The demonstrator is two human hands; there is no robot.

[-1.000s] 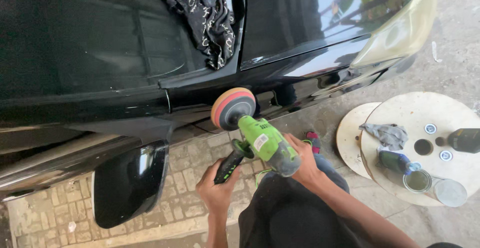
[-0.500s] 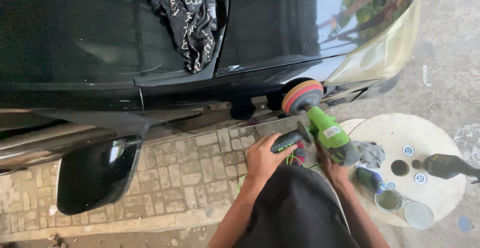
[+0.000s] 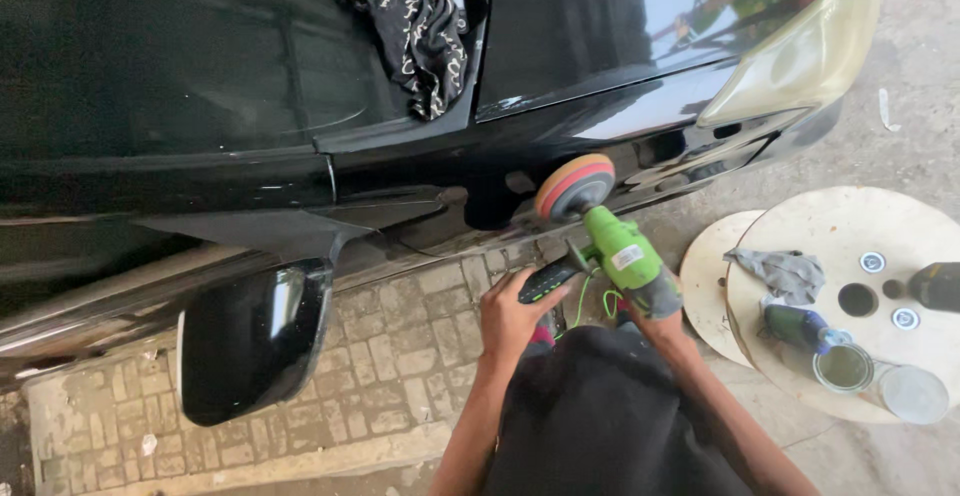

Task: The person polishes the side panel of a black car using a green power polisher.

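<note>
Green handheld polisher (image 3: 618,246) at centre frame, its round orange-and-red foam pad (image 3: 573,186) pressed against the lower side of the black car (image 3: 250,86), just below the fender seam. Left hand (image 3: 515,314) in a closed grip on the polisher's dark side handle (image 3: 548,280), at 8 o'clock from the pad. Right hand (image 3: 655,321) wrapped closed around the grey rear end of the tool body, at 5 o'clock from the pad. Black patterned cloth (image 3: 410,21) draped over the car at 11 o'clock, well apart. Folded side mirror (image 3: 250,341) at 8 o'clock, hanging over the brick paving (image 3: 390,376). Yellowed headlight (image 3: 810,51) at 2 o'clock. At 4 o'clock, a round wooden cable-spool counter (image 3: 850,226) carries a grey rag (image 3: 790,271), a green bottle (image 3: 800,326) lying on its side, an open tin (image 3: 842,366) and, just beside it, its lid (image 3: 912,394)
</note>
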